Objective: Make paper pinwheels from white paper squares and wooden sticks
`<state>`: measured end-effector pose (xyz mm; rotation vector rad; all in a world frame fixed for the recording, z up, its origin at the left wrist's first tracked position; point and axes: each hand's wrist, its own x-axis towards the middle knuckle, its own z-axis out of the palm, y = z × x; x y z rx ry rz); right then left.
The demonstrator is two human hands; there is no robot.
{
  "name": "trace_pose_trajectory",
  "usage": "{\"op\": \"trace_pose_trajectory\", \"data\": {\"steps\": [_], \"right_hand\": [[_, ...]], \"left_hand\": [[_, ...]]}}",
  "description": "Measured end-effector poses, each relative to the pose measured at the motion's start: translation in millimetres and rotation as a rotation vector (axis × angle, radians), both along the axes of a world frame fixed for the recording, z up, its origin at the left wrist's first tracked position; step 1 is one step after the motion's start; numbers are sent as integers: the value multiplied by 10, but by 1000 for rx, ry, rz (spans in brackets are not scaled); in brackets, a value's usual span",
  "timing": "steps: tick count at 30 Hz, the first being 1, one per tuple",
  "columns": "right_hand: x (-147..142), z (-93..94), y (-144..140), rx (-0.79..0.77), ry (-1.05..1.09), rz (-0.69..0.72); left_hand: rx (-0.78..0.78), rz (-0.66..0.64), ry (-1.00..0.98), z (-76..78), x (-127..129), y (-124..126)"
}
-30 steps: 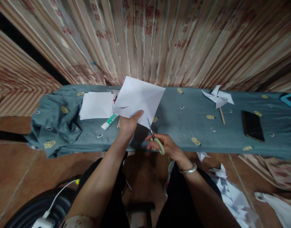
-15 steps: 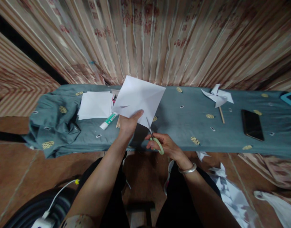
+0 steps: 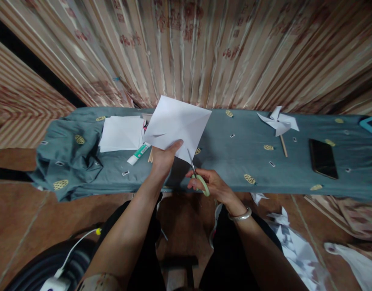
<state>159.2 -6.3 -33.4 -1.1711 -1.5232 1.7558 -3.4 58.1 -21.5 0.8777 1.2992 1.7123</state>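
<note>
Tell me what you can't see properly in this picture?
All in the head view:
- Scissors: handles mostly covered by the right hand.
- Paper: near corner hidden behind the left hand.
- Glue stick: label too small to read.
- Blue tray: cut off by the right edge.
- Sticks: mostly hidden by the left hand.

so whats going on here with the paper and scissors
A person seated at a cloth-covered table holds up a white paper square in the left hand. The right hand grips green-handled scissors, blades at the sheet's lower corner. On the table lie a stack of paper, a glue stick, a finished paper pinwheel and a phone. Paper scraps litter the floor.
</note>
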Motion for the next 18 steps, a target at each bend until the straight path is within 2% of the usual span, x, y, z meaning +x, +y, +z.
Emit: {"op": "trace_pose_trajectory", "data": {"steps": [18], "right_hand": [[-34, 9, -7, -61, 31, -32]], "left_hand": [[-29, 2, 32, -15, -39, -1]]}}
